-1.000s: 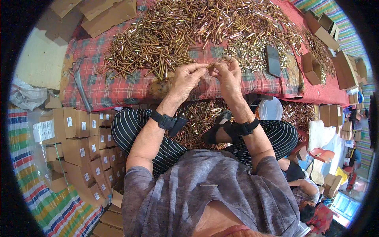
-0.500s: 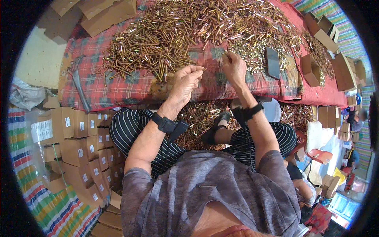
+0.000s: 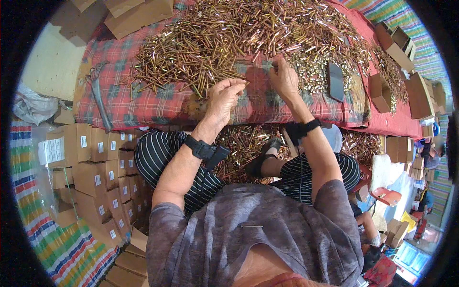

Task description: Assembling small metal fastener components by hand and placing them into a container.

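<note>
My left hand (image 3: 224,98) is closed over the near edge of the pile, thumb and forefinger pinching a thin brass-coloured bolt whose tip shows past the fingertips. To its right, my right hand (image 3: 285,82) is also closed, fingers bent together beside the heap of small metal pieces; whatever it grips is hidden. A broad pile of long, thin, coppery bolts (image 3: 186,64) spreads across the red plaid cloth (image 3: 158,107) beyond my hands. The small shiny pieces (image 3: 311,71), perhaps nuts, lie at its right side. Among them rests a dark flat phone-like slab (image 3: 335,82).
Stacked cardboard boxes (image 3: 88,174) stand at my left. Open cartons (image 3: 381,93) sit at the far right. A grey strap-like tool (image 3: 100,103) lies on the cloth's left. More bolts (image 3: 239,143) cover the space by my feet. Another person's arm (image 3: 368,225) shows at lower right.
The whole view has shifted slightly, with the cloth and piles lower and further right. My right hand has moved a little away from me over the cloth; my left keeps its pinch.
</note>
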Demonstrator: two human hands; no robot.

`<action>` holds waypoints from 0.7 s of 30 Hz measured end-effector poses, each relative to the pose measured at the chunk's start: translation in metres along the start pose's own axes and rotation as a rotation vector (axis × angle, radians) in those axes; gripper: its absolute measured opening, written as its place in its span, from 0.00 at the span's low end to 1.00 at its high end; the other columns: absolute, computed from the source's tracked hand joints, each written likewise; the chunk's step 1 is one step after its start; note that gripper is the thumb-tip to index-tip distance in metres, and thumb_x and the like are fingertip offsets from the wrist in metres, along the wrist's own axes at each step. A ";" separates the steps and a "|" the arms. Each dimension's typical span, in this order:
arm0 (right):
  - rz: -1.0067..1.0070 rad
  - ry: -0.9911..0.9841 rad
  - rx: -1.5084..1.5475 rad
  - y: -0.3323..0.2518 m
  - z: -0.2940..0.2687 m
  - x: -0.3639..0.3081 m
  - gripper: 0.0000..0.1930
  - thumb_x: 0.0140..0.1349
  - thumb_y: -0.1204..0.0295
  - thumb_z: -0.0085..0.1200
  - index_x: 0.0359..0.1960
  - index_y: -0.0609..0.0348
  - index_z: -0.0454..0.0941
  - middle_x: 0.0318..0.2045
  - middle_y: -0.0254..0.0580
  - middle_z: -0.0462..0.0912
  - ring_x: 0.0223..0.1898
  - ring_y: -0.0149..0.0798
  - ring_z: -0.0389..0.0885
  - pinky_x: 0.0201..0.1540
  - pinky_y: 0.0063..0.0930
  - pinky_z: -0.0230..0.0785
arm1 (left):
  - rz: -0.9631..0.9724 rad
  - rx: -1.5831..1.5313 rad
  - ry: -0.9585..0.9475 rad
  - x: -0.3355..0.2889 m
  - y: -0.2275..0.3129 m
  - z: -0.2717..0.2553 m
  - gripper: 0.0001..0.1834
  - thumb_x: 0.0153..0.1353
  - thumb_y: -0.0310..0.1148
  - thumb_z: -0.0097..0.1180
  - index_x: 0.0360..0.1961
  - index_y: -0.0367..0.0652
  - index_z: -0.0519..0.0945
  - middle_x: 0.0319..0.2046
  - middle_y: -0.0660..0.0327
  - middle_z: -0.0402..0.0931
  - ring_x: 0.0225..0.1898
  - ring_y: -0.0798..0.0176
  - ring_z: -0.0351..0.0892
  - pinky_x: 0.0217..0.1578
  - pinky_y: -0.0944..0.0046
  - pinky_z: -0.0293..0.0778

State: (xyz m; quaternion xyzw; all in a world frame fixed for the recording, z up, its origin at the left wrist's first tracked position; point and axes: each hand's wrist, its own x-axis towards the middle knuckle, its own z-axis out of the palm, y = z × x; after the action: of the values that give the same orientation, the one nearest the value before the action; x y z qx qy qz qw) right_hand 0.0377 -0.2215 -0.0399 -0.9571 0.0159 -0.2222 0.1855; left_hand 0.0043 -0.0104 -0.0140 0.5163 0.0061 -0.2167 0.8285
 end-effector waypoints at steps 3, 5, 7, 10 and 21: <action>0.189 -0.190 0.439 -0.030 -0.024 -0.015 0.09 0.55 0.69 0.53 0.31 0.64 0.74 0.26 0.47 0.79 0.28 0.40 0.79 0.33 0.30 0.70 | -0.024 -0.018 -0.004 -0.003 0.004 0.002 0.06 0.56 0.27 0.52 0.34 0.38 0.76 0.22 0.68 0.69 0.16 0.82 0.58 0.15 0.82 0.53; 0.385 -0.340 1.164 -0.041 -0.030 -0.027 0.06 0.58 0.74 0.52 0.33 0.64 0.74 0.28 0.40 0.80 0.29 0.30 0.78 0.34 0.23 0.70 | -0.021 -0.069 -0.022 -0.004 0.005 0.004 0.06 0.56 0.28 0.52 0.34 0.37 0.76 0.21 0.68 0.69 0.15 0.82 0.58 0.15 0.82 0.53; 0.379 -0.314 1.248 -0.057 -0.040 -0.037 0.05 0.59 0.76 0.51 0.34 0.64 0.74 0.28 0.38 0.79 0.30 0.28 0.77 0.35 0.21 0.70 | -0.027 -0.067 -0.038 -0.004 0.008 0.005 0.07 0.55 0.28 0.53 0.34 0.36 0.76 0.21 0.68 0.69 0.15 0.82 0.57 0.15 0.81 0.53; 0.338 -0.255 1.285 -0.070 -0.047 -0.045 0.04 0.59 0.78 0.50 0.35 0.64 0.74 0.28 0.35 0.79 0.30 0.26 0.77 0.36 0.20 0.71 | -0.035 -0.055 -0.063 -0.006 0.011 0.006 0.07 0.55 0.28 0.53 0.33 0.36 0.76 0.21 0.68 0.68 0.15 0.82 0.57 0.15 0.81 0.52; 0.283 -0.162 1.092 -0.077 -0.056 -0.055 0.05 0.59 0.76 0.51 0.34 0.64 0.76 0.27 0.28 0.75 0.28 0.22 0.69 0.32 0.16 0.64 | -0.036 -0.035 -0.064 -0.011 0.015 0.008 0.06 0.54 0.28 0.54 0.32 0.36 0.76 0.20 0.68 0.68 0.14 0.82 0.56 0.15 0.81 0.52</action>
State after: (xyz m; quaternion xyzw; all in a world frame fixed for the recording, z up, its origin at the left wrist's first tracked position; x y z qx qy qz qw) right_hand -0.0398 -0.1627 0.0112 -0.7249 0.0124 -0.0972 0.6819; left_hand -0.0019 -0.0072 0.0054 0.4943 -0.0071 -0.2478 0.8332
